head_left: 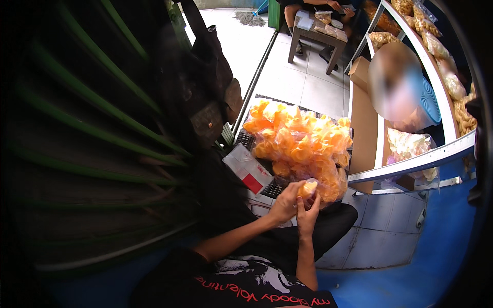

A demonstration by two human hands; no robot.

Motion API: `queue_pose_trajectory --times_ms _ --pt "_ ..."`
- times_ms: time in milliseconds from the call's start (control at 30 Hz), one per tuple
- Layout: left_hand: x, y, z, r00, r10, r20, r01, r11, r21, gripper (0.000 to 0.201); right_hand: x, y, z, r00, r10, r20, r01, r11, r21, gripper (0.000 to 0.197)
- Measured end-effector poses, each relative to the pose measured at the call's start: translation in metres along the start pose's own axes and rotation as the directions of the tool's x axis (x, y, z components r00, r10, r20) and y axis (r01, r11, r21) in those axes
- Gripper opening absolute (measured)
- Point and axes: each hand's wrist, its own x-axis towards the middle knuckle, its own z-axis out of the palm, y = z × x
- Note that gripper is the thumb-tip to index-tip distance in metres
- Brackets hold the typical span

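Note:
Between my two hands is a small clear plastic bag of orange, chip-like pieces (307, 190), held up in front of my lap. My left hand (284, 206) closes on its left side, with the fingers partly hidden behind the bag. The fingers of my right hand (307, 214) grip the lower right of it. Just beyond lies a large heap of similar clear bags with orange contents (295, 141), piled on a black crate-like base (245, 140). A white package with a red patch (248, 168) lies left of the heap, near my left hand.
A white-framed shelf (421, 163) with bagged snacks (408, 143) and a cardboard box (363, 120) stands at the right. Dark green slats (102, 123) line the left. Farther off, a person sits by a small table (319, 37); a mop (250, 18) lies on the floor.

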Motion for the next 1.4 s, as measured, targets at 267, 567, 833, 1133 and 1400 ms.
queue_pose_trajectory --times_ms 267,567,833,1133,1400 --pt "-0.025 -0.009 -0.001 0.989 0.104 0.103 -0.094 0.991 -0.093 0.09 0.008 0.006 -0.04 0.992 0.125 0.018 -0.123 0.932 0.342 0.044" --pt "-0.013 -0.02 -0.015 0.839 -0.381 0.389 0.545 0.596 -0.59 0.046 0.006 0.02 -0.044 0.96 0.167 0.227 -0.236 0.915 0.327 0.041" --pt "0.004 -0.021 -0.001 0.909 -0.348 0.228 0.413 0.69 -0.594 0.041 0.023 0.015 -0.023 0.996 0.077 0.045 -0.088 0.944 0.317 0.046" --pt "-0.01 -0.091 -0.06 0.862 -0.487 0.14 0.471 0.669 -0.576 0.042 0.105 -0.024 -0.027 0.99 -0.104 0.09 0.115 0.986 -0.121 0.043" --pt "-0.035 -0.132 -0.091 0.788 -0.545 0.287 0.575 0.483 -0.661 0.045 0.268 -0.08 -0.005 0.88 -0.105 0.463 0.367 0.77 -0.523 0.04"
